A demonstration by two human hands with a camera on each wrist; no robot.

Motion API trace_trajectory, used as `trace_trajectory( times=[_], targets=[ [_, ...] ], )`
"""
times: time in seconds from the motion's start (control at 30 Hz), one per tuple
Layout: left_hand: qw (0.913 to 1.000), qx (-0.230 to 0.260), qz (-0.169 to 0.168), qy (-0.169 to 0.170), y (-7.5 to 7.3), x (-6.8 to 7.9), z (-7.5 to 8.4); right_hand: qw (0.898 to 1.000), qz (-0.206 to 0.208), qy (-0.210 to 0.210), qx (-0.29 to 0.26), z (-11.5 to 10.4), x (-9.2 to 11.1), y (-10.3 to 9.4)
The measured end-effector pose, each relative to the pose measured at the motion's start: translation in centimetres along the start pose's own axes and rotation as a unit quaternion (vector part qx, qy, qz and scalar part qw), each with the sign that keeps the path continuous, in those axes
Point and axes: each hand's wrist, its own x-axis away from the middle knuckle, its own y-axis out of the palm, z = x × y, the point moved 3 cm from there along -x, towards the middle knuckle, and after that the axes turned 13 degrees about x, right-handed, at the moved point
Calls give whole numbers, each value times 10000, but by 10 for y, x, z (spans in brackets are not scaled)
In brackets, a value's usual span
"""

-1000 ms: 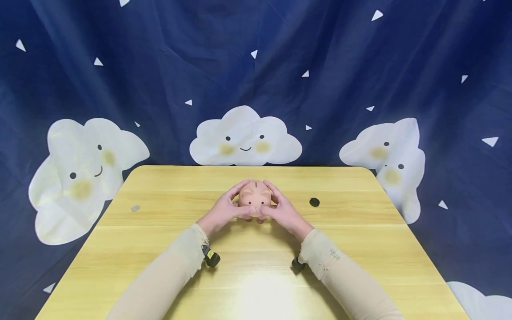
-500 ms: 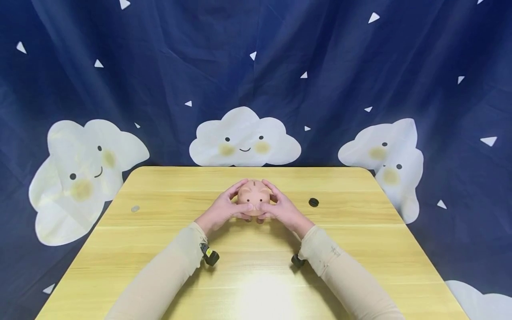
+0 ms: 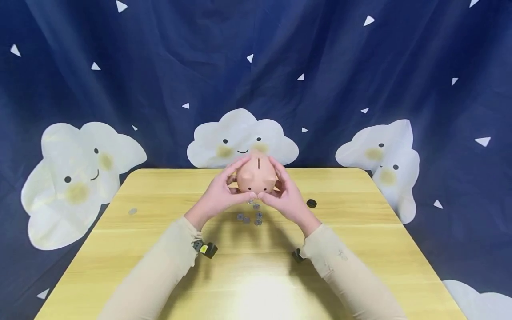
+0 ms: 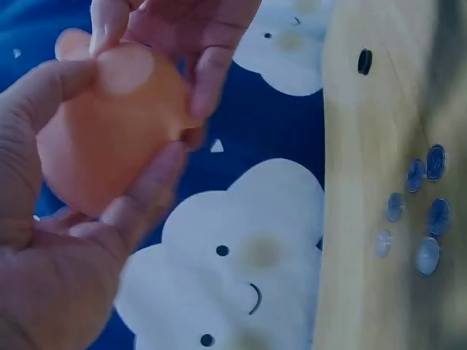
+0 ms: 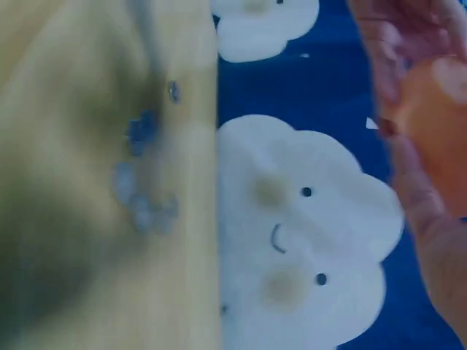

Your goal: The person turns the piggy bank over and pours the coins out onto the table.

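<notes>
A pink piggy bank with a coin slot on top is held up off the table between both hands. My left hand grips its left side, thumb near the snout. The right hand grips the opposite side the same way. In the left wrist view the piggy bank shows its rounded snout, and fingers of both hands wrap around it. Below it several silver coins lie scattered on the tabletop. The left wrist view shows these coins apart from one another; in the right wrist view they are blurred.
A small round black piece, perhaps a plug, lies on the wooden table to the right. One more silver coin lies far left. Behind the table's back edge hangs a dark blue curtain with white clouds.
Both hands have raised the piggy bank from the table and tipped it, so the slot shows more. Several coins now lie beneath it where none were visible before.
</notes>
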Motion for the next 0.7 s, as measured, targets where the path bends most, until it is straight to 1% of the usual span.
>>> trace_trajectory(
  times=[0.03,0.07,0.1,0.17,0.27,0.33,0.53,0.63,0.7],
  targets=[
    [10000,-12,10,-16,1,2,-2,10000,7,-23,51,2,3,1],
    [9999,105,-29,-98,2,4,-10,10000,-51,71,18,7,5,3],
    [9995,242,-32,-220,1,6,-20,9996,-105,242,44,15,8,6],
    [9969,512,70,-586,-1,8,-41,9974,-227,682,65,34,10,11],
    [9935,770,117,-830,-5,7,-63,9938,-358,1051,26,53,11,17],
    [9919,843,159,-940,-7,6,-69,9924,-392,1162,-108,59,10,20],
    [9862,1149,120,-1186,-12,9,-83,9857,-540,1465,-636,67,10,29],
    [9814,1318,198,-1381,-14,6,-86,9811,-620,1685,-718,69,7,31],
    [9753,1488,238,-1615,-15,2,-86,9743,-711,1966,-835,69,3,30]
  ],
)
